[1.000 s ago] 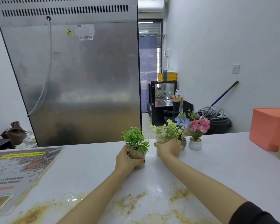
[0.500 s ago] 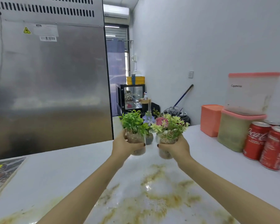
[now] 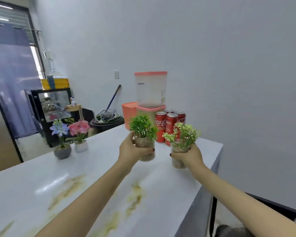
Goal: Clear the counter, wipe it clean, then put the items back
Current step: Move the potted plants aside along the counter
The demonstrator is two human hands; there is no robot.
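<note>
White stained counter (image 3: 92, 177): two upright clear pebble-filled jars of green sprigs, dark-leaved (image 3: 144, 146) clasped in left hand (image 3: 132, 151), pale-leaved (image 3: 179, 154) in right hand (image 3: 189, 155), carried toward its right end.

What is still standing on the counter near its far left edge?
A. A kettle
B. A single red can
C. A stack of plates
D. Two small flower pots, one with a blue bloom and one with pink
D: the blue flower pot and the pink flower pot stand side by side on the counter, untouched by either hand.
</note>
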